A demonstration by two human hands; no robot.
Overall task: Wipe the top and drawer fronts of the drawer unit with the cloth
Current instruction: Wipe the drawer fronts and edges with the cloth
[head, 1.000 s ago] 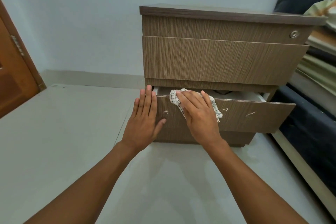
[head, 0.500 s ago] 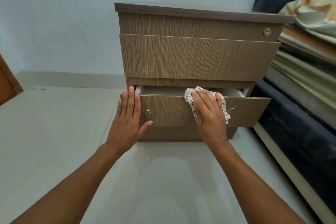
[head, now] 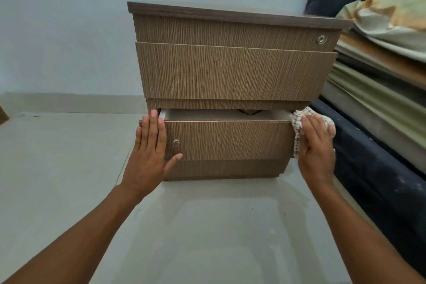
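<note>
The floor [head: 69, 168] left of the drawer unit [head: 230, 71] lies open; bare floor in front too; on the right, stacked bedding [head: 380, 80] stands just beside the unit, leaving a tight gap; the bottom drawer [head: 228, 139] juts out, slightly open.

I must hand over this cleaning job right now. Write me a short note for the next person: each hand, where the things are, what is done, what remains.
Left hand: flat and open against the left end of the bottom drawer front, bracing it.
Right hand: presses the checked cloth on that front's right end.
The bottom drawer stands slightly open.
Done: cannot tell from this view.
Left: a white speck near the left hand; whether the upper fronts and the top were wiped does not show.
</note>
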